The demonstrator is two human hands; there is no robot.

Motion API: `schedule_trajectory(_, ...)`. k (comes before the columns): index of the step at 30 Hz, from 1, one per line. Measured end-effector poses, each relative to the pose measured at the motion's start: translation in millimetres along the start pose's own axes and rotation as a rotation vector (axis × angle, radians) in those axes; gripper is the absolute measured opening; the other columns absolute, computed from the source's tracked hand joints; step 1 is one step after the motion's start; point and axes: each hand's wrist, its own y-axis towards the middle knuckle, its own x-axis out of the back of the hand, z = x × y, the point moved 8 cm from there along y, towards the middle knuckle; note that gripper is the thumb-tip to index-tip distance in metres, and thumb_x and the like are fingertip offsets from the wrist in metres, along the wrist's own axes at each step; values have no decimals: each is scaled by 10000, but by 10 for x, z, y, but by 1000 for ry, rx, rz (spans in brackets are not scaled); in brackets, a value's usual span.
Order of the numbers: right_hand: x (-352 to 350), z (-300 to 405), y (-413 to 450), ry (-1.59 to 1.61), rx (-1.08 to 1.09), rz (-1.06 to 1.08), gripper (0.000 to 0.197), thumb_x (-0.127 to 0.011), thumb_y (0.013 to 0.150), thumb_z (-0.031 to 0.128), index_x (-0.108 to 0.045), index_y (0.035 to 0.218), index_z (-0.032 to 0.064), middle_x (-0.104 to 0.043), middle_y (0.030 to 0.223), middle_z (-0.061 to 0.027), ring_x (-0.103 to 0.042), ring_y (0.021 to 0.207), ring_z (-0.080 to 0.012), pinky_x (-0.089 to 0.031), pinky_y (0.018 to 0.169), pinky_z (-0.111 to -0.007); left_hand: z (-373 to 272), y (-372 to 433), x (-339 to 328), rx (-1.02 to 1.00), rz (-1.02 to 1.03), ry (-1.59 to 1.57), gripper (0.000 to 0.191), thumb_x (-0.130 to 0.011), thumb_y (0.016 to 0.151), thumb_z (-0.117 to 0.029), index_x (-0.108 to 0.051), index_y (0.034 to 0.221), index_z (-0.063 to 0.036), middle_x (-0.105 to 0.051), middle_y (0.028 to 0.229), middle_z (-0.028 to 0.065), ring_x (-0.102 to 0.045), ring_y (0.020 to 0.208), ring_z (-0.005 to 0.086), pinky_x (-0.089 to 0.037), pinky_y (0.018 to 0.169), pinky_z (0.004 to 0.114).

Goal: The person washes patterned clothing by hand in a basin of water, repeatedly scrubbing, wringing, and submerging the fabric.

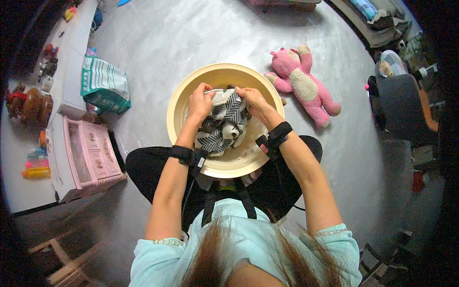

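Note:
A round cream plastic basin rests before me, between my knees. In it lies a wet-looking cloth item in white with a black herringbone pattern, bunched in its lower part. My left hand pinches the cloth's upper left edge between thumb and fingers. At the upper right corner, my right hand grips the same edge, so a short pale band is stretched between the two hands. Some shallow, slightly foamy liquid shows at the basin's bottom. Both wrists wear black straps with small devices.
A pink plush bear lies on the grey floor right of the basin. To the left stand a green-and-white printed bag and a pink toy-like cabinet, beside a white low cabinet. A dark chair is at far right.

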Motion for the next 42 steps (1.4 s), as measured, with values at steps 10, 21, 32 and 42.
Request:
schedule_trajectory(10,-123,-270,216,432,1,267,260,-535,830,307,-568,793,52,-565,721,-40,-512,620,-127,-447,553,-280,-1018,-563,-557,-288,-173,223,259,-510,797,-308,-523,893,-68,-593,753,164,-576,691,345,-445,581,412)
schedule_trajectory(21,-343,-113,-108,301,-70,-32,261,-467,798,242,-541,887,8,-533,783,-62,-496,677,-170,-402,608,-304,-453,-58,-273,66,-231,356,326,-412,844,-312,-604,748,-67,-597,701,171,-575,688,362,-442,617,456)
schedule_trajectory(32,-511,-107,-251,381,-94,-4,245,-493,771,205,-544,867,-15,-520,791,-68,-460,693,-160,-385,614,-320,-473,-53,-144,-9,-275,244,376,-464,835,-299,-541,608,-10,-497,528,184,-514,510,332,-382,488,390)
schedule_trajectory(42,-486,-105,-217,702,-42,161,198,-417,866,216,-519,784,68,-540,702,-35,-488,602,-128,-432,530,-288,-771,-315,-318,-285,-386,328,273,-519,785,-287,-566,602,-90,-556,596,165,-541,517,335,-406,492,428)
